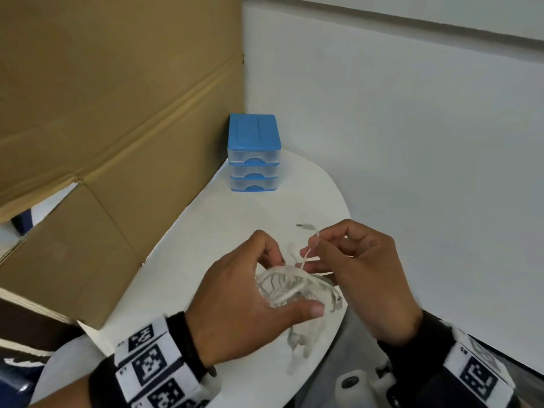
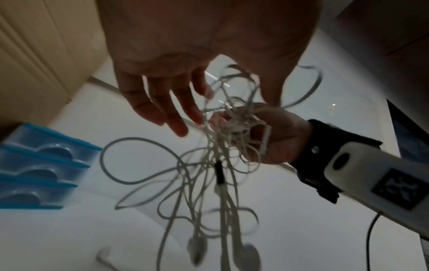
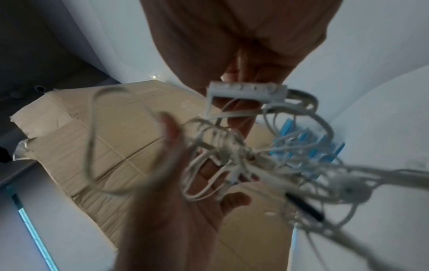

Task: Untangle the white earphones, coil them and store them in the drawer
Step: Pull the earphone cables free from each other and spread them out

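The white earphones (image 1: 291, 285) are a tangled bundle held above the white table (image 1: 220, 231), between both hands. My left hand (image 1: 265, 275) cradles the tangle from the left with fingers spread and fairly straight (image 2: 167, 102), thumb underneath. My right hand (image 1: 316, 245) pinches a strand at the top of the tangle, and the right wrist view shows the inline remote (image 3: 243, 91) at its fingers. Loops, the dark plug (image 2: 219, 174) and two earbuds (image 2: 246, 253) hang below. The blue three-drawer unit (image 1: 254, 154) stands at the table's far end, all its drawers closed.
A big cardboard box (image 1: 103, 142) lines the table's left side, right up to the drawer unit. A white wall (image 1: 412, 142) runs along the right. The table's curved right edge (image 1: 344, 219) lies under my right hand. White equipment (image 1: 353, 384) sits below that edge.
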The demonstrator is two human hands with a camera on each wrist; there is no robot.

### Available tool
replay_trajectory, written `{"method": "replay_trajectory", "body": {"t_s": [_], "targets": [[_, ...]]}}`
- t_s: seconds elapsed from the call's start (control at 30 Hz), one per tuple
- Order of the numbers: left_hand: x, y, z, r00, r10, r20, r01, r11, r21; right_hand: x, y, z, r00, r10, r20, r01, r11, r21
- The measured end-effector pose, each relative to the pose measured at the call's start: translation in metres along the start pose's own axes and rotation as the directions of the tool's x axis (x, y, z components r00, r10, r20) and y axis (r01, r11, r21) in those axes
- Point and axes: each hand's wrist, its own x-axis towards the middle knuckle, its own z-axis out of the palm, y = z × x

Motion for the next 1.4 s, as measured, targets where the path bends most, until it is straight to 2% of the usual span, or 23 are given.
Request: {"method": "replay_trajectory", "body": {"t_s": [0.03, 0.07, 0.17, 0.23, 0.27, 0.33, 0.4, 0.43, 0.47, 0.53, 0.63, 0.73, 0.8, 0.87, 0.93, 1.03, 1.07, 1.13, 1.2, 1.27, 1.3, 1.33, 1.4], "targets": [[-0.002, 0.0, 0.004, 0.999, 0.025, -0.032, -0.024, 1.0, 0.017, -0.001, -0.001, 0.001, 1.0, 0.02, -0.018, -0.019, 1.0, 0.014], [-0.004, -0.001, 0.005, 0.993, 0.104, -0.046, -0.101, 0.993, 0.068, -0.002, -0.003, 0.001, 0.999, 0.039, -0.031, -0.038, 0.999, 0.032], [-0.004, -0.001, 0.004, 0.943, 0.332, 0.024, -0.323, 0.898, 0.297, -0.004, -0.01, 0.001, 0.995, 0.086, -0.049, -0.08, 0.991, 0.108], [-0.001, -0.004, 0.005, 0.915, 0.402, 0.019, -0.382, 0.854, 0.354, -0.004, -0.014, 0.001, 0.993, 0.111, -0.043, -0.103, 0.982, 0.158], [0.001, -0.008, 0.006, 0.908, 0.42, -0.011, -0.394, 0.861, 0.323, -0.004, -0.015, 0.002, 0.992, 0.12, -0.033, -0.113, 0.979, 0.171], [0.006, -0.014, 0.006, 0.928, 0.364, -0.077, -0.354, 0.928, 0.118, -0.004, -0.014, 0.002, 0.992, 0.125, -0.003, -0.123, 0.979, 0.164], [0.01, -0.019, 0.004, 0.986, 0.15, -0.079, -0.161, 0.974, -0.157, -0.003, -0.012, 0.002, 0.994, 0.103, 0.036, -0.107, 0.986, 0.128], [0.012, -0.02, 0.003, 0.999, 0.027, -0.038, -0.036, 0.961, -0.275, -0.003, -0.01, 0.002, 0.995, 0.088, 0.055, -0.093, 0.99, 0.104], [0.013, -0.02, 0.001, 0.997, -0.073, 0.017, 0.074, 0.922, -0.38, -0.002, -0.009, 0.002, 0.995, 0.074, 0.073, -0.08, 0.994, 0.079], [0.016, -0.021, -0.002, 0.975, -0.187, 0.123, 0.224, 0.813, -0.537, -0.001, -0.005, 0.002, 0.994, 0.041, 0.097, -0.042, 0.999, 0.011], [0.017, -0.019, -0.004, 0.947, -0.249, 0.205, 0.321, 0.681, -0.658, 0.0, 0.001, 0.002, 0.992, -0.053, 0.115, 0.068, 0.989, -0.132], [0.017, -0.017, -0.003, 0.945, -0.258, 0.202, 0.324, 0.647, -0.69, -0.004, 0.001, 0.003, 0.98, -0.112, 0.167, 0.147, 0.966, -0.212], [0.017, -0.014, -0.003, 0.955, -0.251, 0.158, 0.289, 0.666, -0.688, -0.007, 0.0, 0.003, 0.971, -0.134, 0.199, 0.185, 0.946, -0.265], [0.018, -0.015, -0.003, 0.964, -0.248, 0.098, 0.248, 0.695, -0.675, -0.012, 0.001, 0.004, 0.956, -0.211, 0.203, 0.272, 0.898, -0.347], [0.017, -0.016, -0.004, 0.967, -0.249, 0.053, 0.218, 0.704, -0.676, -0.015, 0.005, 0.007, 0.913, -0.346, 0.218, 0.407, 0.814, -0.415], [0.017, -0.015, -0.006, 0.971, -0.235, 0.047, 0.199, 0.68, -0.705, -0.023, 0.011, 0.011, 0.801, -0.539, 0.26, 0.589, 0.629, -0.507], [0.018, -0.014, -0.007, 0.971, -0.229, 0.065, 0.203, 0.654, -0.729, -0.026, 0.013, 0.012, 0.768, -0.581, 0.269, 0.62, 0.57, -0.539], [0.02, -0.01, -0.012, 0.963, -0.229, 0.141, 0.24, 0.49, -0.838, -0.03, 0.016, 0.016, 0.725, -0.619, 0.303, 0.651, 0.471, -0.595], [0.021, -0.008, -0.019, 0.953, -0.198, 0.23, 0.279, 0.28, -0.918, -0.033, 0.019, 0.02, 0.717, -0.614, 0.329, 0.656, 0.435, -0.617], [0.02, -0.005, -0.024, 0.952, -0.156, 0.262, 0.288, 0.179, -0.941, -0.034, 0.021, 0.021, 0.718, -0.608, 0.338, 0.656, 0.431, -0.619], [0.019, -0.004, -0.024, 0.954, -0.147, 0.261, 0.285, 0.174, -0.943, -0.034, 0.021, 0.022, 0.718, -0.608, 0.339, 0.657, 0.432, -0.618], [0.019, -0.004, -0.023, 0.956, -0.161, 0.244, 0.276, 0.223, -0.935, -0.034, 0.021, 0.022, 0.715, -0.61, 0.341, 0.661, 0.433, -0.613], [0.02, -0.004, -0.019, 0.959, -0.209, 0.19, 0.258, 0.379, -0.889, -0.034, 0.02, 0.022, 0.696, -0.636, 0.333, 0.687, 0.455, -0.566]]}}
